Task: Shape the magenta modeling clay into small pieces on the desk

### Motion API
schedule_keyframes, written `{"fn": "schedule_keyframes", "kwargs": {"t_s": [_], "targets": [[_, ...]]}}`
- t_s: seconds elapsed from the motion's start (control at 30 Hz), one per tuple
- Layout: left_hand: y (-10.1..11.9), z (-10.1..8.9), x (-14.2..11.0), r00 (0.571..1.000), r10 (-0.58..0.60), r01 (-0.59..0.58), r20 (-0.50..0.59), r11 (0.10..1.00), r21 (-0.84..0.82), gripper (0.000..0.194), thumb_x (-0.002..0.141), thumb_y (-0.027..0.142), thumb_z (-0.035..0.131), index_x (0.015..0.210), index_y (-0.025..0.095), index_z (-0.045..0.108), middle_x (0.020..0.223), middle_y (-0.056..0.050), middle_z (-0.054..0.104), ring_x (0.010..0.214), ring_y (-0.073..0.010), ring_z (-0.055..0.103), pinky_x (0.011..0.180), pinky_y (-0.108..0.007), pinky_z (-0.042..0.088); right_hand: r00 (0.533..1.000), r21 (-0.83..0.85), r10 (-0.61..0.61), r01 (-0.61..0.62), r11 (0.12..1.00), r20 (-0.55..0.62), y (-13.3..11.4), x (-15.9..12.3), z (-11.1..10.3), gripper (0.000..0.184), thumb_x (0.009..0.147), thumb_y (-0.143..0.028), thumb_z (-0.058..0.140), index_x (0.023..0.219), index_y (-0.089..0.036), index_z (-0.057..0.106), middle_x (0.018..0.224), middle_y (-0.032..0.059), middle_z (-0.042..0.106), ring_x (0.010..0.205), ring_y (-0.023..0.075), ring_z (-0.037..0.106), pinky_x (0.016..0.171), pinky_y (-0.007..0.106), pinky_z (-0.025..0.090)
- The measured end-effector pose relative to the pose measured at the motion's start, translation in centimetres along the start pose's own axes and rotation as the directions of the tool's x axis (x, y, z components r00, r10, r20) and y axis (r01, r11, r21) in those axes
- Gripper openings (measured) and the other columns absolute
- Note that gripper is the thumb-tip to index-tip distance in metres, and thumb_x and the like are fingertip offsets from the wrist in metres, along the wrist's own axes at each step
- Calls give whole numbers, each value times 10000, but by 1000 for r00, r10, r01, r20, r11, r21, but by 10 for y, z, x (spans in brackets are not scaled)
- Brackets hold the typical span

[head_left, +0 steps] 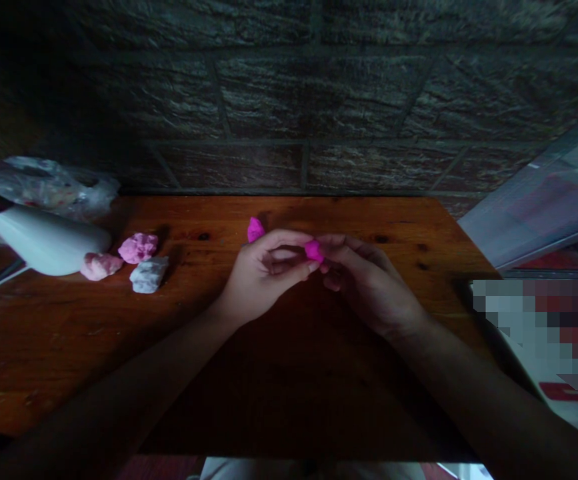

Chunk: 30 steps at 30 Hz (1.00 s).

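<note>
Between my two hands, above the middle of the wooden table, is a small bright pink lump of modelling clay (313, 251). My left hand (259, 277) pinches it from the left with thumb and index finger. From the other side, the fingers of my right hand (376, 283) close on the same lump, partly hiding it. Behind my left hand a second bright pink piece of clay (255, 229) shows, its lower part covered by the hand. Off to the left lie a pink lump (139, 247), a paler pink lump (101, 265) and a whitish lump (149, 275), close together.
A white, smooth rounded object (53, 240) and a crumpled clear plastic bag (79, 193) are at the left on the wooden table (209, 387). A dark stone-block wall (269, 100) rises behind. On the right stands a pale panel (533, 193).
</note>
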State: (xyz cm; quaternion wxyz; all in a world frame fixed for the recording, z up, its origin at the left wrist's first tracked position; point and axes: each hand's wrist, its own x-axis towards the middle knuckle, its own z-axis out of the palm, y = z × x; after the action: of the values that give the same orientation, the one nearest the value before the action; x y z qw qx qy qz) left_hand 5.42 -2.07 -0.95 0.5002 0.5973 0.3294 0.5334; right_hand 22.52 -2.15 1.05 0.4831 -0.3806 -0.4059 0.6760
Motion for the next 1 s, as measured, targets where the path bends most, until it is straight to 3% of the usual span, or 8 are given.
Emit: {"fn": "schedule_keyframes", "kwargs": {"t_s": [0.7, 1.0], "targets": [[2, 3, -3, 999, 16, -17, -29, 1000, -8, 264, 805, 189, 838, 1025, 158, 695, 979, -52, 806, 879, -185, 788, 804, -293, 643, 998, 9, -19, 19, 1000, -63, 4, 0, 6, 279, 638, -362, 892, 821, -205, 751, 696, -26, 624, 624, 107, 516, 526, 241, 364], [0, -1, 0, 999, -6, 4, -32, 999, -46, 302, 803, 210, 847, 1066, 161, 707, 1015, -67, 793, 892, -194, 777, 700, -255, 622, 999, 37, 4, -3, 999, -35, -2, -1, 4, 201, 694, -335, 822, 844, -205, 790, 803, 9, 659, 719, 124, 540, 555, 233, 398]]}}
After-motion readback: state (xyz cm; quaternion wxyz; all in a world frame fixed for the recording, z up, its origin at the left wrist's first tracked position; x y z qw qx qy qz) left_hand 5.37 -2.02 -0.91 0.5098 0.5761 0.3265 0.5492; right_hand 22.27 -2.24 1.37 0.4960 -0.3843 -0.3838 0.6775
